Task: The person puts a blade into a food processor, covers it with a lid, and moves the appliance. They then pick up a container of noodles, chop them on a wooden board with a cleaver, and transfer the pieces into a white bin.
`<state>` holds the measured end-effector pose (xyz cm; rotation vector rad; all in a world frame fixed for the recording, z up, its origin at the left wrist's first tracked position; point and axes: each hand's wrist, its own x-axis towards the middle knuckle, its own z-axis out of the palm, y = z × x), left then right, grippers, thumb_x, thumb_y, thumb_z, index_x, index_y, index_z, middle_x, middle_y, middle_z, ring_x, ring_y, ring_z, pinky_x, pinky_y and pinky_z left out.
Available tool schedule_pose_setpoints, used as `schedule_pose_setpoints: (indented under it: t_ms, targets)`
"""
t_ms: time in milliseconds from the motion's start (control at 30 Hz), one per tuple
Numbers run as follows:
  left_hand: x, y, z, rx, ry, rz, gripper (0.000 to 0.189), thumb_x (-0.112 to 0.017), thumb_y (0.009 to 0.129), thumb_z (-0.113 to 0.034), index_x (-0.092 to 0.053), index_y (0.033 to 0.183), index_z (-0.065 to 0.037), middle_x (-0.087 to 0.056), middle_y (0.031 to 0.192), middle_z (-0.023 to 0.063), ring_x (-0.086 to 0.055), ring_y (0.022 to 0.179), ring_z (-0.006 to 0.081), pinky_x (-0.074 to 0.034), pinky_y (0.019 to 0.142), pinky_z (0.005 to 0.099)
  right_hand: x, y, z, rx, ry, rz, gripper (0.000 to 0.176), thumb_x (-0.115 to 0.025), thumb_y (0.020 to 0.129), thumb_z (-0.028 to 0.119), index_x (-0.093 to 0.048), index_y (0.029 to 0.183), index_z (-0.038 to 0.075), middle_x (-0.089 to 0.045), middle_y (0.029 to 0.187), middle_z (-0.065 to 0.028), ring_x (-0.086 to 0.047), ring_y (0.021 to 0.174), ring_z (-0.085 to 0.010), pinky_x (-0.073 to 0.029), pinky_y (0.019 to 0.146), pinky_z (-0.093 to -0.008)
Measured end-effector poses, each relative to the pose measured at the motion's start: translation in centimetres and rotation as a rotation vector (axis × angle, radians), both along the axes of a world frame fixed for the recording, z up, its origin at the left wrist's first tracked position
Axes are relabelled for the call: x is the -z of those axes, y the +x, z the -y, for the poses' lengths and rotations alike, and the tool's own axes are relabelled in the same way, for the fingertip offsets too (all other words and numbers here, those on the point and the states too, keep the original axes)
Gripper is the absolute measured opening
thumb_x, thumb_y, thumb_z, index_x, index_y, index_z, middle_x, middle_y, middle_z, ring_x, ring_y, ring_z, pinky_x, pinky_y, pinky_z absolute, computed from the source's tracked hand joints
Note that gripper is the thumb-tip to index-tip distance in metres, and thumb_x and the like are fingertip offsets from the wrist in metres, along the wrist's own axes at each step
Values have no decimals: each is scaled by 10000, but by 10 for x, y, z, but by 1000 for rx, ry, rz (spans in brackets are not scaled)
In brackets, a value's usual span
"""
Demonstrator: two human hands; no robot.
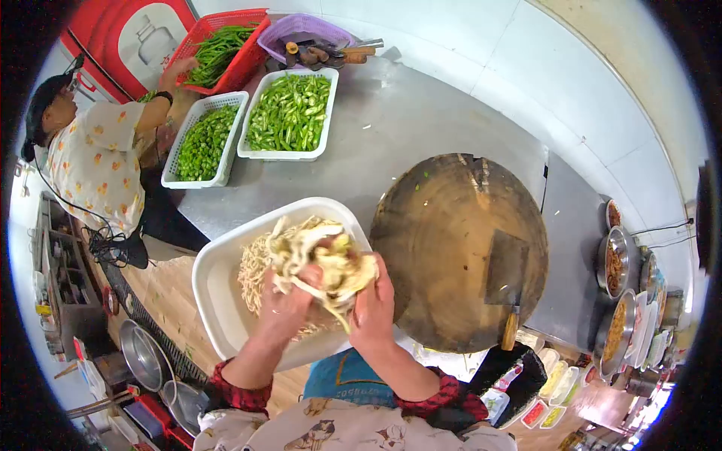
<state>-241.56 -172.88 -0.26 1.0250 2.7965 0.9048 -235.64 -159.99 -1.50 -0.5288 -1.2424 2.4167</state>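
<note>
A pale, stringy clump [331, 263] with yellowish and brown patches, its kind blurred by motion, is held up over a white basin [204, 282]. My left hand [292, 302] grips it from the left and below, fingers partly hidden behind the strands. On the other side, my right hand [374, 304] is closed round its right edge, near the basin's right rim. Thin pale strips [259, 274] lie in a heap in the basin beneath both hands.
A round wooden chopping block [429, 248] with a cleaver [505, 274] stands to the right. White baskets of cut green peppers [289, 113] sit at the back left. A person [101, 150] reaches into a red basket [244, 71]. Metal bowls [615, 259] line the far right.
</note>
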Motion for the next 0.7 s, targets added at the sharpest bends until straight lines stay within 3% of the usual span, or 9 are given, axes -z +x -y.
schedule_pose_setpoints:
  t_ms: [33,67,100,167,200,267,433,500,700]
  targets:
    - [-3,9,-13,-109,251,376,373,-579,809,-16,-526,1177,7,-580,1121,238,-525,1099,419,-431,929,467,1,-2,0,86,-320,68,201,-460,973,152,-478,1130,29,-564,1177,-98,-533,1110,-177,-467,908,-329]
    - [-10,14,-30,-139,605,552,335,-550,852,0,-521,1186,10,-581,1149,209,-534,1117,380,-423,952,467,1,-5,-4,119,-480,31,252,-445,981,174,-453,1184,25,-545,1201,-110,-553,1084,-194,-501,876,-345]
    - [-18,14,-37,-123,481,282,323,-509,931,-150,-497,1221,-7,-582,1183,165,-573,1081,336,-431,962,462,10,-6,-7,84,-402,-234,325,-447,981,203,-412,1254,29,-528,1217,-102,-556,1081,-201,-488,906,-353]
    - [-37,9,-57,-227,1404,1190,431,-408,979,-314,-441,1296,-23,-552,1241,138,-565,1099,284,-428,980,432,-19,-4,-13,107,-597,-288,429,-493,961,304,-387,1271,28,-517,1208,-88,-559,1060,-199,-464,937,-347]
    - [-33,10,-60,-228,1407,1193,431,-408,979,-314,-441,1296,-23,-552,1241,138,-565,1099,284,-428,980,432,-17,-4,-13,107,-594,-285,429,-493,961,304,-387,1271,28,-517,1208,-88,-559,1060,-199,-464,937,-347]
    - [-22,9,-66,-344,1321,1178,522,-349,982,-393,-389,1350,-24,-511,1289,139,-516,1165,254,-396,1015,393,-10,-6,-12,176,148,-155,519,-610,896,336,-393,1250,25,-531,1157,-73,-554,1031,-178,-446,938,-329]
    - [-38,14,-76,-101,1090,947,549,-480,947,-352,-379,1346,11,-482,1292,135,-476,1197,252,-373,1028,372,-9,0,-24,28,25,-66,512,-717,823,195,-430,1206,14,-569,1075,-60,-549,976,-128,-460,858,-279]
    - [-35,12,-74,-27,1345,1078,572,-541,921,-301,-352,1373,-4,-469,1310,132,-473,1196,252,-368,1024,376,-8,1,-28,85,-252,11,392,-669,862,184,-472,1154,11,-578,1051,-54,-555,962,-120,-466,842,-267]
    - [-34,13,-70,-219,1197,927,282,-600,814,-46,-612,1089,15,-569,1151,127,-517,1111,224,-386,983,358,17,5,-29,-110,-164,-185,732,-684,829,403,-360,1351,5,-487,1307,-116,-497,1191,-227,-376,1028,-397]
